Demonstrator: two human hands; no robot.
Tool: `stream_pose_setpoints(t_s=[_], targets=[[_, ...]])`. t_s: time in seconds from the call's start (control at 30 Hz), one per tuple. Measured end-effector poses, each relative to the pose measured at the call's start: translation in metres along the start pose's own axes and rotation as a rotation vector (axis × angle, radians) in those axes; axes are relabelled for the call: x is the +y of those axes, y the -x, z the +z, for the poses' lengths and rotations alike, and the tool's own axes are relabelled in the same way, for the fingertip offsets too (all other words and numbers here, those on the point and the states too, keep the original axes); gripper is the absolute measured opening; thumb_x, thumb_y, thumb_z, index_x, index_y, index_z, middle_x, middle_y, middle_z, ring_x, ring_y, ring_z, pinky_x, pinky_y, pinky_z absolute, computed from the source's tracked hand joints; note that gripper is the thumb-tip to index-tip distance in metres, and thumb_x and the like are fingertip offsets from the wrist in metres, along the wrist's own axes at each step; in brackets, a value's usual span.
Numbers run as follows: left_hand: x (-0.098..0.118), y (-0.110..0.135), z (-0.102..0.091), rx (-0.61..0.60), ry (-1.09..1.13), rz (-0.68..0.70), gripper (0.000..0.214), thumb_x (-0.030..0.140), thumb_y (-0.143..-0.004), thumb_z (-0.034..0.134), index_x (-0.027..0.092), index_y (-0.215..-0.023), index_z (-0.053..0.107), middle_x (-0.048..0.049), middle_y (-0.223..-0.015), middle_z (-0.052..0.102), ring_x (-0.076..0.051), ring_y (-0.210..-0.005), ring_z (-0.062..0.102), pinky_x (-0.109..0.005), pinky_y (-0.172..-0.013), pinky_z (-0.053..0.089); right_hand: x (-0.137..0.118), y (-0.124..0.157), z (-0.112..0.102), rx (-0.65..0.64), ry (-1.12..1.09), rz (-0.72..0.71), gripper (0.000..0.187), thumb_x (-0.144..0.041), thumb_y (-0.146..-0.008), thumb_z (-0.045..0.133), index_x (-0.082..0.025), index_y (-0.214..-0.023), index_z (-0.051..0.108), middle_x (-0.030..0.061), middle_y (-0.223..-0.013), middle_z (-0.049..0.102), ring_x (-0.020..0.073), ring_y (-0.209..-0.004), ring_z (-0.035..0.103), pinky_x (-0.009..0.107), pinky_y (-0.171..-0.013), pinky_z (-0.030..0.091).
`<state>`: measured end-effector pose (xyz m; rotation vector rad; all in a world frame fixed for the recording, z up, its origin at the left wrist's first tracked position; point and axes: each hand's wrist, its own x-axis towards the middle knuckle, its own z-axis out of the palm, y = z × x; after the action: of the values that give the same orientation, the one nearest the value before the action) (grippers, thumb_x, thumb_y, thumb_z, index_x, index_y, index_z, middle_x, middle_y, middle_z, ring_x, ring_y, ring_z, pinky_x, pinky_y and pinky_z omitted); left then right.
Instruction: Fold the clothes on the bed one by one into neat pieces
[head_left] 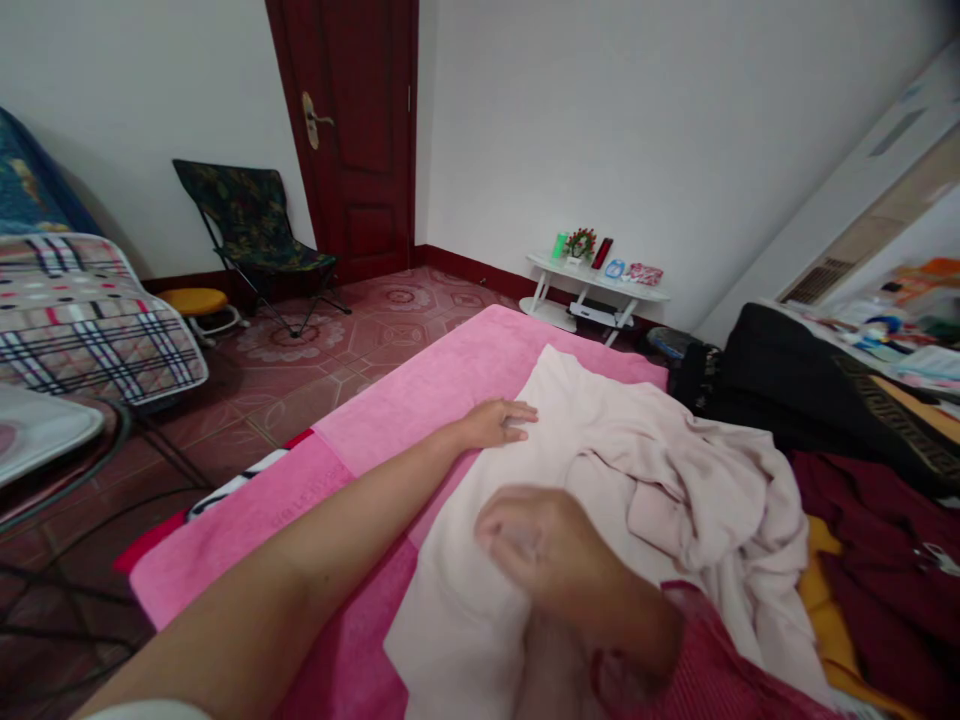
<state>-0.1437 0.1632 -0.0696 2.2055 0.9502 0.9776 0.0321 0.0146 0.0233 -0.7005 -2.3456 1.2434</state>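
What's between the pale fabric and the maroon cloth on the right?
A strip of yellow cloth shows between the pale fabric and the maroon cloth in the head view.

Left arm (322,550) stretched forward, left hand (496,423) with fingers (519,411) extended, right hand (538,532) curled, blurred

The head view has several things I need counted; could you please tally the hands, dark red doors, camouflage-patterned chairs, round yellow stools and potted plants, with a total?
Hands: 2, the left hand and the right hand
Dark red door: 1
Camouflage-patterned chair: 1
Round yellow stool: 1
Potted plant: 1
Total: 6
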Motion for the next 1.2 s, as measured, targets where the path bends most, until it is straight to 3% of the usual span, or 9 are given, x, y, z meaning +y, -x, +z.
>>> stream_pose_setpoints(t_s=[0.07,0.13,0.27,0.47,0.6,0.73,0.87,1.03,1.2], targets=[[0.001,0.0,0.0,0.014,0.005,0.001,0.042,0.034,-0.08,0.066,0.017,-0.118,0.064,-0.0119,-0.13,0.058,-0.024,-0.125,0.05,-0.036,-0.107,0.036,0.028,-0.01,-0.016,0.334,0.142,0.038,0.025,-0.007,-0.067,0.05,-0.02,-0.082,0.066,0.0015,-0.086,0.063,0.0151,-0.08,0.056,0.026,-0.075,0.044],[0.002,0.0,0.0,0.019,0.007,0.003,0.042,0.035,-0.08,0.066,0.017,-0.118,0.065,-0.012,-0.13,0.058,-0.024,-0.123,0.052,-0.035,-0.106,0.037,0.06,-0.018,-0.025,0.443,0.129,0.126,0.032,-0.005,-0.063,0.046,-0.02,-0.087,0.062,0.0007,-0.083,0.059,0.0143,-0.075,0.054,0.025,-0.068,0.043],[0.003,0.0,0.0,0.012,0.016,0.005,0.043,0.036,-0.08,0.066,0.016,-0.118,0.065,-0.0125,-0.13,0.058,-0.024,-0.124,0.05,-0.035,-0.106,0.037,0.091,-0.018,-0.023,0.437,0.176,0.094,0.039,-0.002,-0.06,0.041,-0.02,-0.088,0.063,0.001,-0.085,0.056,0.0139,-0.077,0.053,0.025,-0.068,0.042],[0.001,-0.001,0.001,0.02,0.054,-0.005,0.044,0.039,-0.08,0.066,0.017,-0.118,0.065,-0.0131,-0.131,0.057,-0.024,-0.123,0.051,-0.036,-0.106,0.036,0.077,-0.011,-0.016,0.321,0.085,0.036,0.027,-0.001,-0.059,0.039,-0.019,-0.051,0.057,0.002,-0.081,0.055,0.014,-0.08,0.053,0.026,-0.071,0.04],[0.002,-0.001,0.001,0.018,0.058,-0.005,0.044,0.04,-0.08,0.066,0.017,-0.118,0.064,-0.0129,-0.131,0.057,-0.024,-0.124,0.051,-0.037,-0.107,0.036,0.076,-0.012,-0.017,0.435,0.083,0.049,0.036,-0.001,-0.061,0.039,-0.02,-0.077,0.066,0.0017,-0.088,0.056,0.0141,-0.078,0.052,0.027,-0.072,0.041],[0.004,-0.001,0.0,0.016,0.066,-0.011,0.043,0.04,-0.08,0.066,0.018,-0.117,0.065,-0.0117,-0.131,0.058,-0.023,-0.123,0.051,-0.037,-0.107,0.036,0.077,-0.012,-0.017,0.325,0.02,0.039,0.026,-0.002,-0.061,0.039,-0.019,-0.052,0.057,0.0023,-0.08,0.057,0.0153,-0.082,0.054,0.028,-0.077,0.041],[0.005,-0.001,0.0,0.022,0.067,-0.016,0.045,0.042,-0.08,0.066,0.017,-0.117,0.065,-0.0125,-0.13,0.058,-0.024,-0.125,0.05,-0.037,-0.108,0.035,0.078,-0.011,-0.018,0.485,0.007,0.05,0.03,-0.005,-0.064,0.04,-0.02,-0.069,0.065,0.003,-0.087,0.057,0.0154,-0.083,0.053,0.027,-0.075,0.041],[0.005,-0.001,0.0,0.013,0.065,0.0,0.044,0.041,-0.08,0.066,0.016,-0.116,0.065,-0.013,-0.13,0.058,-0.023,-0.123,0.052,-0.037,-0.107,0.035,0.079,-0.013,-0.018,0.353,-0.064,0.055,0.024,-0.006,-0.059,0.038,-0.019,-0.047,0.053,0.0027,-0.076,0.057,0.0144,-0.075,0.053,0.027,-0.073,0.04],[0.005,-0.001,0.0,0.019,0.106,-0.002,0.044,0.042,-0.081,0.065,0.015,-0.115,0.065,-0.0155,-0.13,0.057,-0.025,-0.124,0.051,-0.04,-0.108,0.034,0.074,-0.012,-0.018,0.417,-0.026,0.045,0.03,-0.006,-0.06,0.038,-0.02,-0.063,0.065,0.0027,-0.084,0.059,0.0154,-0.083,0.054,0.028,-0.078,0.04]])
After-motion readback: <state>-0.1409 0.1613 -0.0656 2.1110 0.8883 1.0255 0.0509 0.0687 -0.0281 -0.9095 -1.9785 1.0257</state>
